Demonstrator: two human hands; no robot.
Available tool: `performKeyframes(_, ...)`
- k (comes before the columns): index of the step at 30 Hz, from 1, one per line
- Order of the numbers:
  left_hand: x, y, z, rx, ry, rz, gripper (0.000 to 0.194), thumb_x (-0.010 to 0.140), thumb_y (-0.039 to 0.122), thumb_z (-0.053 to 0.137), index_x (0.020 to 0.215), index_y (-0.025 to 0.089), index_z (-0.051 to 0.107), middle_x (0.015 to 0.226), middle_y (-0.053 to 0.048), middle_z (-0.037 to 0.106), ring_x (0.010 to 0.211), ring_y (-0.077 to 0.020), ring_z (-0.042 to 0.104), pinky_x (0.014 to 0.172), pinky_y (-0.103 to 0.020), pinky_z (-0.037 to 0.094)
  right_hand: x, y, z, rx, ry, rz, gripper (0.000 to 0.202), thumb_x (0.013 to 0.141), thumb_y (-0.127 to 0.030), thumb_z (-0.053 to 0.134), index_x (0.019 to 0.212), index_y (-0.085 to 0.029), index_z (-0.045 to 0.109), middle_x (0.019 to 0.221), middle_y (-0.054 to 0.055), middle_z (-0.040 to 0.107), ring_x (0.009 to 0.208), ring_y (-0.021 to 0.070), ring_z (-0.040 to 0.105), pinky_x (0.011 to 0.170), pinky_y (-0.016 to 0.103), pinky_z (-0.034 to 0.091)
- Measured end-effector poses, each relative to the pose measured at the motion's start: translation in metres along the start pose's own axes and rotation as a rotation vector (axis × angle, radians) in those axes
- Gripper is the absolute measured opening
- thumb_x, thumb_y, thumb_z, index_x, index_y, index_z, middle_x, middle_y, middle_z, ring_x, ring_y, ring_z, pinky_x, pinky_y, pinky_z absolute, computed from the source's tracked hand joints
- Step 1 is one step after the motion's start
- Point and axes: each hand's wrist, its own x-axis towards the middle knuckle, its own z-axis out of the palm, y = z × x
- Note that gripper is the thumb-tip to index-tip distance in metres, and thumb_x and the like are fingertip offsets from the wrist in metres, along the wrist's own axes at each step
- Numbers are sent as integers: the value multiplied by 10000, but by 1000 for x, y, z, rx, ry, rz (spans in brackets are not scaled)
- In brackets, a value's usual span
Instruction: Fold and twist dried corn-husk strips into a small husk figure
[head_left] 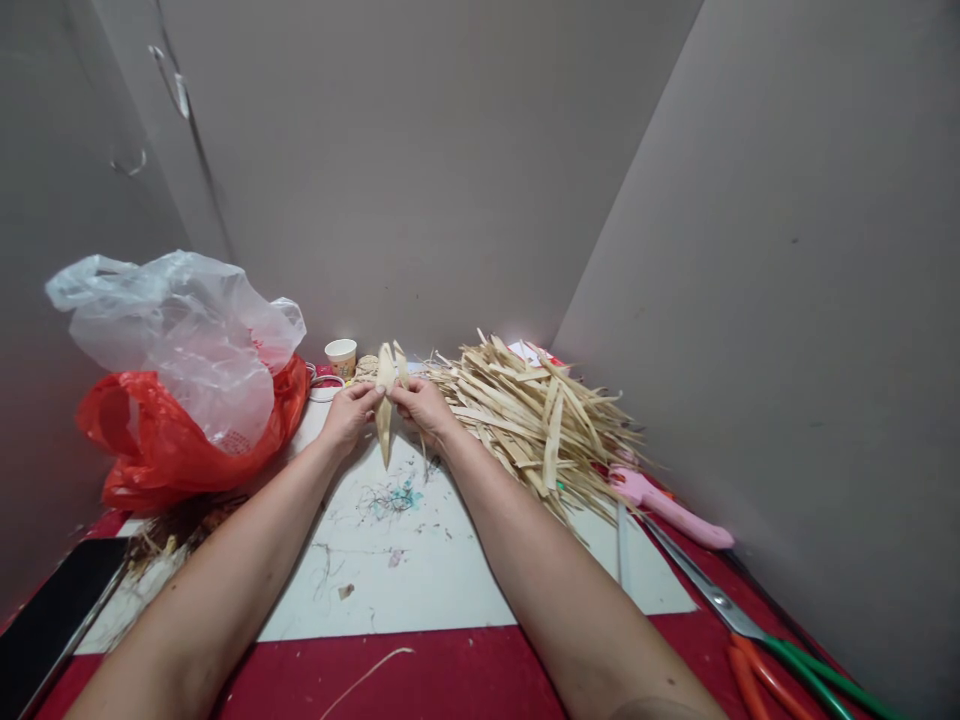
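Note:
My left hand (354, 412) is closed, thumb and fingers pinching a pale dried leaf strip (385, 435) that stands upright, its pointed end hanging down. Close beside it, my right hand (424, 408) is pinched as well, on a second, narrower piece of dried leaf (401, 362) that rises above the fingers. Both hands are over the far part of a white board (390, 590). To their right lies a big heap of similar dried leaf strips (525, 420). Whether the two held pieces are joined is hidden by my fingers.
Red and clear plastic bags (202, 440) stand at left. A paper cup (341, 357) is at the back. Large scissors (724, 600) and a pink-handled tool (675, 510) lie at right, a black flat object (60, 610) at near left. Grey walls enclose the red-covered table (390, 680).

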Motion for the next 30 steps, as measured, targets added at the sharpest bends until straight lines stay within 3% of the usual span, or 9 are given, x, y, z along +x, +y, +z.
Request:
performKeyframes(6,1,1,-1,-17,27,11,372,488,365,874,652,144,623,642,11,595,573,-82,514,527,-191,393,-2,-1,-1,-102,14,-36,276,613,-297,739,663,-199,486,440,-104,381,376,42,298,357,185,165)
performKeyframes(18,5,-1,-6,-57,-4,-68,350,474,304,877,664,132,640,624,18,582,552,-75,498,521,-202,363,-1,1,-3,-59,-48,-17,288,575,-314,715,695,-210,475,463,-114,369,386,44,280,380,192,137)
performKeyframes(22,6,-2,-5,-60,-2,-58,320,486,268,873,630,124,626,568,30,538,494,-53,433,464,-193,289,3,4,-3,-112,-38,-42,255,564,-289,675,661,-214,451,447,-117,351,391,51,276,398,201,159)
performKeyframes(26,4,2,-3,-100,-2,-69,301,519,229,866,637,126,609,562,32,532,481,-50,433,460,-188,320,16,14,-11,-278,131,-178,149,562,-226,603,602,-199,462,490,-91,415,462,66,346,464,204,257)
performKeyframes(30,8,9,-8,-285,63,-84,255,616,189,824,705,145,589,552,46,509,472,-57,457,477,-189,406,29,18,-30,-307,511,-252,113,591,-252,575,638,-203,483,546,-70,467,526,96,412,499,210,315)
